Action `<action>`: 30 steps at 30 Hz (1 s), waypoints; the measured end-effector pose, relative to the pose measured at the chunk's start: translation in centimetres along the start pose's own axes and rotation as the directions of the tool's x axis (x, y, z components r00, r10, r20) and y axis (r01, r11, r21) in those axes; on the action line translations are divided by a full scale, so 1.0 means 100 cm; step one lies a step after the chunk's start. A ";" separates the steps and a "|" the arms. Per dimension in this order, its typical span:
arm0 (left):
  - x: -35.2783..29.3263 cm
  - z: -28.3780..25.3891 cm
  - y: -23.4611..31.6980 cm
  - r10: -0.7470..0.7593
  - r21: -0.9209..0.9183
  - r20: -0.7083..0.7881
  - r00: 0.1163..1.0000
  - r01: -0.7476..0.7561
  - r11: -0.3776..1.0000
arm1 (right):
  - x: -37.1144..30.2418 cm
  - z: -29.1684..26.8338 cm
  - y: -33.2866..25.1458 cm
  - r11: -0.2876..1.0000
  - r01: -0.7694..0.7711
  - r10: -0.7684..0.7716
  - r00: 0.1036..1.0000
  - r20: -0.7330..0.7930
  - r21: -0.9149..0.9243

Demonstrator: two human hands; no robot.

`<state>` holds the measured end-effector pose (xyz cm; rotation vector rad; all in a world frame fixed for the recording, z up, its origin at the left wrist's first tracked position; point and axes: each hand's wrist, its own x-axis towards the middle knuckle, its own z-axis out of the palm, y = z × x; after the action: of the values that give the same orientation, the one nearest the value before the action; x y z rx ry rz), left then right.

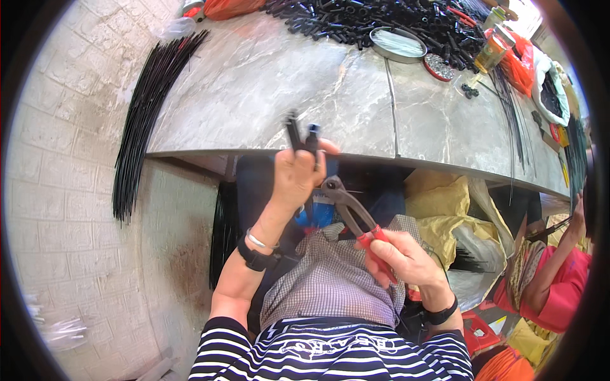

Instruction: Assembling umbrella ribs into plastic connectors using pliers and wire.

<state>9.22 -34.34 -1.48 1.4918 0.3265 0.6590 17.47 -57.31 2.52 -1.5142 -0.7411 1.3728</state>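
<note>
My left hand (297, 174) is closed around short black tubular pieces (293, 132), raised just in front of the table's near edge. Motion blurs their upper ends, and the fingers hide their lower parts. In my right hand (403, 257) is a pair of end-cutting pincers (352, 213) with red handles and dark metal jaws. The jaws point up and to the left, close to the left hand but apart from the black pieces. A large heap of similar black tubular parts (356, 19) covers the far side of the grey marbled table (254, 82).
A bundle of thin black rods (152, 114) hangs over the table's left end. At the back right are a round tin (398, 44) of pale sticks, a red-rimmed dish (438, 66) of small metal bits and a jar (492, 54). Another person (553, 286) sits at right beside yellow sacks (445, 209).
</note>
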 end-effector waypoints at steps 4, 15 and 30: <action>0.017 -0.014 -0.006 0.039 -0.238 -0.009 0.999 -0.040 0.971 | -0.004 -0.019 -0.010 1.000 0.026 -0.026 0.999 0.044 0.002; 0.014 -0.003 0.023 0.012 -0.392 0.112 0.994 0.033 0.919 | 0.048 -0.130 -0.031 0.255 -0.165 -0.597 0.748 -0.290 -0.953; 0.024 0.001 0.006 -0.070 -0.372 0.173 0.982 0.131 0.919 | 0.158 -0.287 -0.081 0.289 -0.394 -0.589 0.645 -0.486 -0.873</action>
<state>10.98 -33.04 -0.39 1.1349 0.1413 0.4858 49.57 -46.86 1.79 -2.6586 -1.1374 -0.2446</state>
